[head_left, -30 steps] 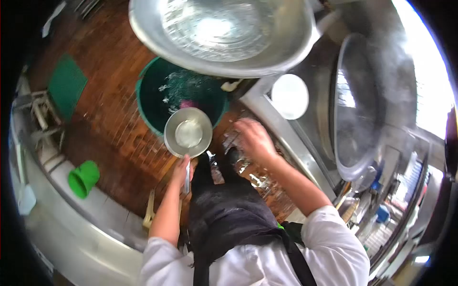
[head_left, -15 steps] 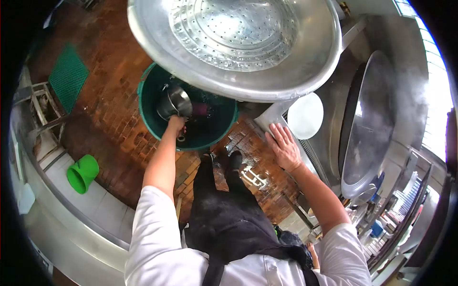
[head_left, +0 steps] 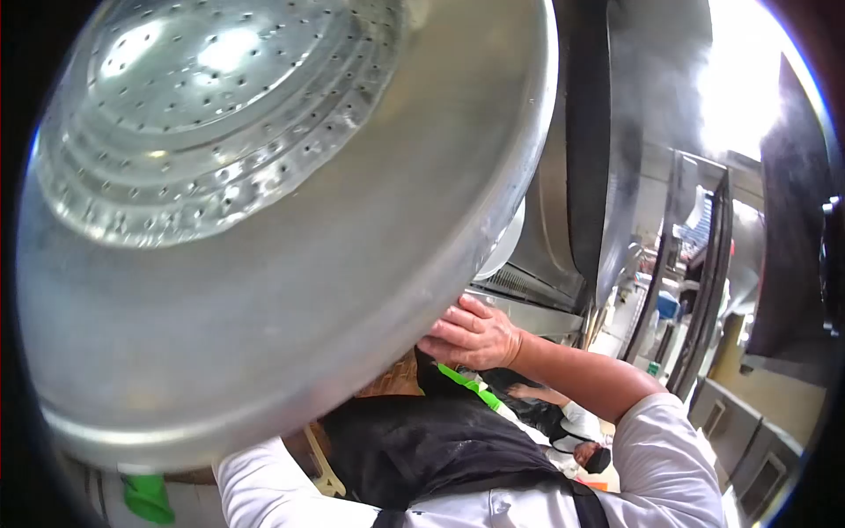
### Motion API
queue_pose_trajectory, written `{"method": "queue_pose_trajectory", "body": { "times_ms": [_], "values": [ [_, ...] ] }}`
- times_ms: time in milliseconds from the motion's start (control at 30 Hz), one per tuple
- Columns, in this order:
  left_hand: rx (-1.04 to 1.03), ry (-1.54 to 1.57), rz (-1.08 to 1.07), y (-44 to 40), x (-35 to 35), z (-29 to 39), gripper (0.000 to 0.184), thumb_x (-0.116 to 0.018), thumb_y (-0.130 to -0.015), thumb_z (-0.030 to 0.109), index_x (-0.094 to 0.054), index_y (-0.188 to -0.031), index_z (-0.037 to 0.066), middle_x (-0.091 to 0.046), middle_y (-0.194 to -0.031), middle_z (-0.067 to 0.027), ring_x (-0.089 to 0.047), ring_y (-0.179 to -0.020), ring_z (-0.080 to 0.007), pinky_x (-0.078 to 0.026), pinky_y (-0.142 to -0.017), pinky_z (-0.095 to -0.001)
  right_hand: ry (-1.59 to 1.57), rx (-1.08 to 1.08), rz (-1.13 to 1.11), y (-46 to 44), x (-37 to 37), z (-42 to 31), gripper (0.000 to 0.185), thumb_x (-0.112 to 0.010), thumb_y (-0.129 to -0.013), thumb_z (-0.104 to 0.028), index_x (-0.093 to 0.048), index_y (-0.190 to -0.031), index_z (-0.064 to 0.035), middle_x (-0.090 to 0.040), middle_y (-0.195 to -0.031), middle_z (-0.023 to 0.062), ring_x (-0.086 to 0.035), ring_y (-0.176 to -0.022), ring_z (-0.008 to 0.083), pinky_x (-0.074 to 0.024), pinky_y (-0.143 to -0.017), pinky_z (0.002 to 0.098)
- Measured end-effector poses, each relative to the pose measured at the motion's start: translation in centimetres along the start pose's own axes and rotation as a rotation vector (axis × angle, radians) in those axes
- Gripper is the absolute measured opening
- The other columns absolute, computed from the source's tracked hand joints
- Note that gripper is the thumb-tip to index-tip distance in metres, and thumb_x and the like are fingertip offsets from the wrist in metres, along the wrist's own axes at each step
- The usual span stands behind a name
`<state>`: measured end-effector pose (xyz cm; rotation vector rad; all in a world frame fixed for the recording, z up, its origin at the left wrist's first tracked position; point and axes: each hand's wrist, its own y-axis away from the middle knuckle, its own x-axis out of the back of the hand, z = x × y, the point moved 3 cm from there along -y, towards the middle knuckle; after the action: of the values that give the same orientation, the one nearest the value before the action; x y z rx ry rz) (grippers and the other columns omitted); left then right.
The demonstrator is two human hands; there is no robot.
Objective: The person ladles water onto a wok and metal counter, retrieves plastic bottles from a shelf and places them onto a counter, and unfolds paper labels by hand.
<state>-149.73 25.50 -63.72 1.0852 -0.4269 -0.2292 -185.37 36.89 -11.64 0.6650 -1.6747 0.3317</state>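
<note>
A big perforated metal colander point(head_left: 352, 255) fills the left and upper part of the view, very close to the camera. My right hand point(head_left: 473, 333) is at its lower right rim, fingers spread and holding nothing, with the fingertips partly behind or against the rim. My left hand is hidden behind the colander; only the white sleeve of that arm shows. The edge of a white round container point(head_left: 506, 242) shows beyond the rim.
A steel counter edge point(head_left: 528, 312) runs behind my right hand. A large steaming pan point(head_left: 616, 150) stands at the upper right. A co-worker point(head_left: 581, 427) is low on the right. Shelves point(head_left: 695, 273) stand further right, and a green bucket point(head_left: 148, 497) is at the lower left.
The colander now looks much larger and covers the green tub. My left hand, which held a metal pot in the tub, has gone out of sight. My right hand is now by the colander rim.
</note>
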Motion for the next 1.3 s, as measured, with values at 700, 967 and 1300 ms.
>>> {"method": "queue_pose_trajectory", "body": {
  "times_ms": [700,967,1300],
  "values": [
    [-0.355,-0.056,-0.061,22.7,6.1,1.0,0.038,-0.062,-0.073,0.002,-0.059,-0.111,0.004,-0.058,-0.071,-0.0092,-0.057,-0.050,-0.0201,-0.046,-0.044,-0.0374,-0.072,-0.008,-0.119,-0.2,1.6,0.1,0.061,-0.040,-0.094,-0.020,-0.031,-0.153,-0.0088,-0.027,-0.162,0.0073,-0.027,-0.149,0.0232,-0.0248,-0.122,0.0436],
    [-0.248,0.013,-0.055,44.7,7.1,3.2,0.035,-0.067,-0.083,0.007,-0.051,-0.114,0.003,-0.054,-0.067,-0.0043,-0.048,-0.042,-0.0107,-0.041,-0.036,-0.0295,-0.118,-0.023,0.088,0.5,1.3,-0.2,0.060,-0.040,-0.095,-0.018,-0.030,-0.154,-0.0080,-0.028,-0.161,0.0104,-0.028,-0.149,0.0254,-0.0216,-0.123,0.0430],
    [-0.298,0.019,0.015,67.2,2.1,9.7,0.024,-0.070,-0.084,0.009,-0.051,-0.096,0.003,-0.056,-0.067,-0.0034,-0.052,-0.045,-0.0112,-0.044,-0.041,-0.0287,-0.364,-0.037,0.338,1.4,2.3,0.1,0.062,-0.063,-0.082,-0.011,-0.047,-0.141,-0.0045,-0.048,-0.147,0.0138,-0.040,-0.141,0.0281,-0.0295,-0.119,0.0425]
  ]
}}
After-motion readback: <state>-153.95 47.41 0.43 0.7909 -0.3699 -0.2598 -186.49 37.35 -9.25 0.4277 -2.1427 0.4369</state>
